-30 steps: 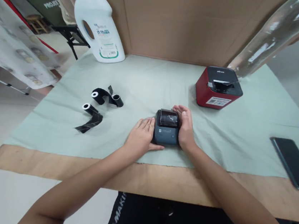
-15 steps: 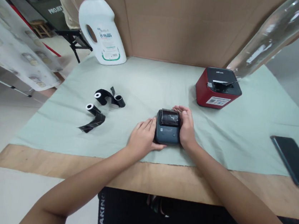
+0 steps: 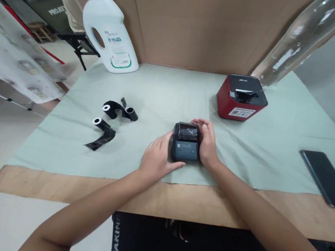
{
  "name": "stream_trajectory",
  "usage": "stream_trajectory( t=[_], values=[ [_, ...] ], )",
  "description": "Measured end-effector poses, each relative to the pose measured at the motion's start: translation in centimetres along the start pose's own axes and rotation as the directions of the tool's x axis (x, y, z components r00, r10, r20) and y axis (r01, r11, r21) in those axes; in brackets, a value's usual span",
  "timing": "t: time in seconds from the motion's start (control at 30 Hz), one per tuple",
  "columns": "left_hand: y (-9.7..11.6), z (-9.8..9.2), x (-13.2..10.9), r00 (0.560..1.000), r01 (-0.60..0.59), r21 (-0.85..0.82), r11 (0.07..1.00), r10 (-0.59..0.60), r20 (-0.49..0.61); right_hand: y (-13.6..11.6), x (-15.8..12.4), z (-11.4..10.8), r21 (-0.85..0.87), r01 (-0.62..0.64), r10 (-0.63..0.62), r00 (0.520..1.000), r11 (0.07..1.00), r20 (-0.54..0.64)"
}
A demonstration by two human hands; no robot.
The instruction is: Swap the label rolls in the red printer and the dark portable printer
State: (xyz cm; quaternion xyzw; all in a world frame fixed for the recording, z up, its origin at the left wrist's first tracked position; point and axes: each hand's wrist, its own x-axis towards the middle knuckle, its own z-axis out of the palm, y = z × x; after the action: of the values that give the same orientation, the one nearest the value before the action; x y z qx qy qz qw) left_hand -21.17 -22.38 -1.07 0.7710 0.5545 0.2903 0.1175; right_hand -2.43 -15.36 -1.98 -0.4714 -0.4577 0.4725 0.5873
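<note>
A small dark grey label printer (image 3: 185, 145) with a clear lid stands on the pale green cloth (image 3: 164, 97) near the table's front edge. My left hand (image 3: 157, 157) presses flat against its left side, thumb along the front bottom edge. My right hand (image 3: 207, 143) wraps around its right side, fingers curled over the back right corner. Both hands grip the printer between them.
Two black ribbon rolls (image 3: 120, 110) (image 3: 101, 132) lie to the left. A red and black printer (image 3: 241, 97) stands at the back right, a white detergent bottle (image 3: 107, 30) at the back left, a dark phone (image 3: 324, 177) at the right edge. A cardboard wall (image 3: 197, 24) closes the back.
My left hand has slid slightly lower along the printer's left side. The printer and my right hand stay in place; the view shifted a little.
</note>
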Motion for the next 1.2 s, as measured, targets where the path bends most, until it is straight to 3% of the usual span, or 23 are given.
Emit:
stream_trajectory(
  t=[0.4, 0.57, 0.7, 0.87, 1.03, 1.2],
  values=[
    [0.3, -0.4, -0.2, 0.999, 0.021, 0.023, 0.999, -0.022, 0.036, -0.1, -0.1, 0.0, -0.006, 0.006, -0.006, 1.000, 1.000, 0.006],
    [0.5, -0.6, -0.1, 0.989, 0.062, 0.000, 0.998, -0.061, 0.135, -0.6, -0.3, 0.1, -0.045, 0.022, -0.022, 1.000, 0.999, -0.008],
    [1.3, -1.8, 0.5, 0.961, 0.094, 0.149, 0.984, -0.129, 0.246, -0.5, -0.2, 0.0, -0.090, 0.021, -0.022, 1.000, 0.996, -0.005],
    [1.6, -2.8, 1.7, 0.935, 0.013, 0.270, 0.963, -0.107, 0.337, -0.1, 0.0, 0.2, -0.081, 0.029, -0.031, 0.999, 0.996, -0.025],
    [1.2, -2.5, 2.2, 0.941, -0.072, 0.285, 0.956, -0.030, 0.338, 0.1, 0.1, 0.3, -0.073, 0.048, -0.052, 0.998, 0.996, -0.048],
    [1.1, -2.7, 2.4, 0.937, -0.066, 0.292, 0.954, -0.041, 0.347, 0.2, 0.2, 0.3, -0.067, 0.047, -0.050, 0.998, 0.997, -0.045]
  ],
)
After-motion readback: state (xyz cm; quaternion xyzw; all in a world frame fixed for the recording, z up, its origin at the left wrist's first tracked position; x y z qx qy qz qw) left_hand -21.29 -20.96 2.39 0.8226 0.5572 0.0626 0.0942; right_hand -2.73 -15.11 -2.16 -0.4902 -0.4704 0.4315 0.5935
